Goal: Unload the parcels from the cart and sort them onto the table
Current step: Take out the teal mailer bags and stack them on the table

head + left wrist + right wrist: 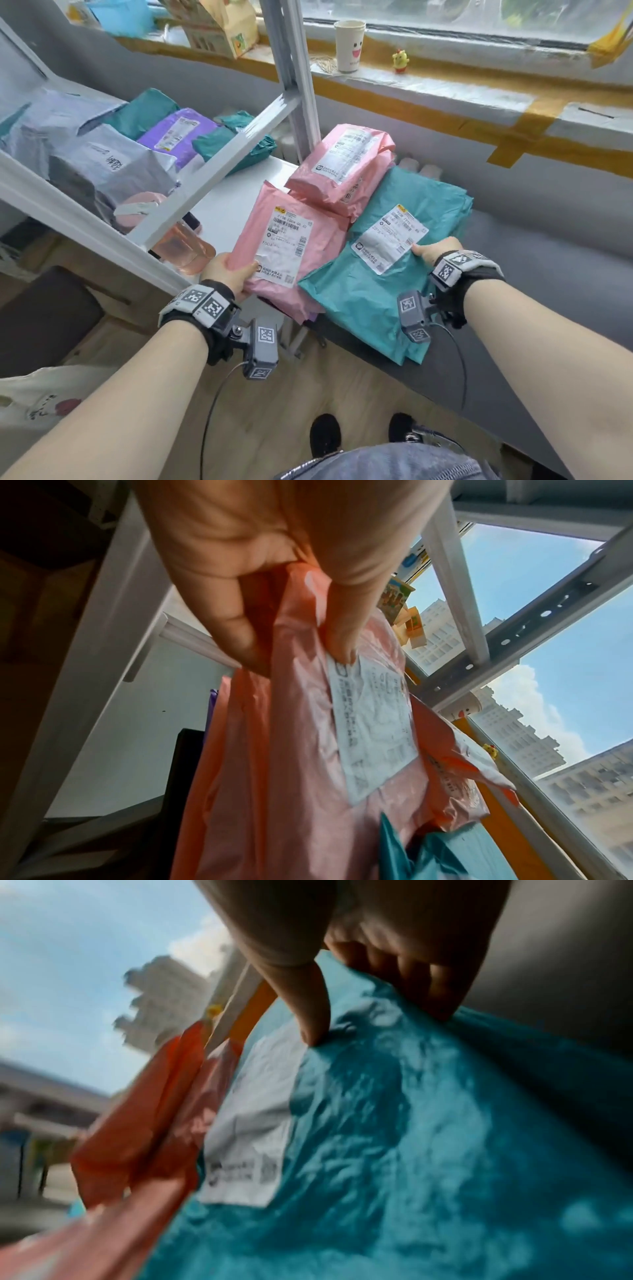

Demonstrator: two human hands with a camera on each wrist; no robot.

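My left hand [230, 273] [291, 631] grips the near edge of a pink parcel [291, 240] [301, 764], thumb on its white label. This parcel lies over the left end of the dark table [534, 329]. My right hand [432, 253] [369, 1010] pinches the right edge of a teal parcel [376, 287] [394, 1150], thumb near its label and fingers curled beneath. A second pink parcel [342, 164] lies behind both. The white cart [212, 164] at the left holds several grey, purple and teal parcels [102, 161].
A window sill at the back carries a paper cup [349, 44], a small yellow toy [400, 61] and a carton [219, 31]. A pink bottle [181, 246] stands beside the cart. My shoes [325, 435] are on the wooden floor.
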